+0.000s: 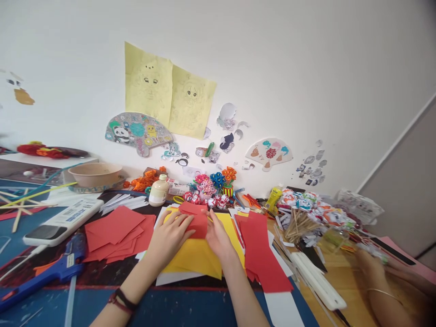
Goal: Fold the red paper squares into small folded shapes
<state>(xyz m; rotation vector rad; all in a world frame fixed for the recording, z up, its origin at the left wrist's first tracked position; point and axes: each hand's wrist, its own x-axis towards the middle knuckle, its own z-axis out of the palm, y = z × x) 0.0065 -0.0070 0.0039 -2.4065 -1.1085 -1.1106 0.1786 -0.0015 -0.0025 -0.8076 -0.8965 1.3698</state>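
Observation:
A piece of red paper (pixel 200 225) is between my two hands, over a stack of yellow paper (pixel 200 261) with white sheets under it. My left hand (pixel 174 234) has its fingers over the red paper's left side, the thumb along its lower edge. At the right edge, my right hand (pixel 218 234) grips the same paper between thumb and fingers. Loose red squares (pixel 116 231) lie in a pile to the left of my left hand. Long red strips (pixel 262 254) are to the right of my right hand, partly over white paper.
At left are a blue glue gun (pixel 64 268), a white power strip (pixel 64 222) and a bowl (pixel 95 175). A glue bottle (pixel 158 190) and craft flowers (pixel 206 186) stand behind. Wooden sticks (pixel 297 226) and another person's blurred hand (pixel 371 268) are at right.

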